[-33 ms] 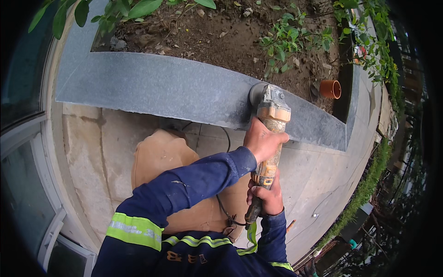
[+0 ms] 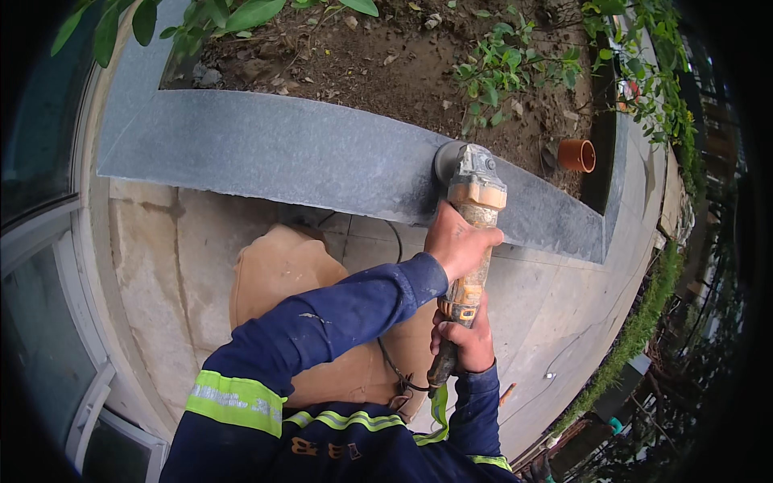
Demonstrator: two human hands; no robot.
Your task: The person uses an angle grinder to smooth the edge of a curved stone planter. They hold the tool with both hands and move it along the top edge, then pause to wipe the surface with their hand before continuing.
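The left hand (image 2: 463, 245) and the right hand (image 2: 471, 342) are both wrapped tight around one long grinder (image 2: 469, 283). The left hand grips the body, closer to the round disc (image 2: 444, 165); the right hand holds the back end, closer to the person. The grinder points away from the person, leaning a little right, and lies across the long grey stone ledge (image 2: 266, 145). Its disc sits over the ledge, near the soil (image 2: 386, 88) side; I can't tell if they touch.
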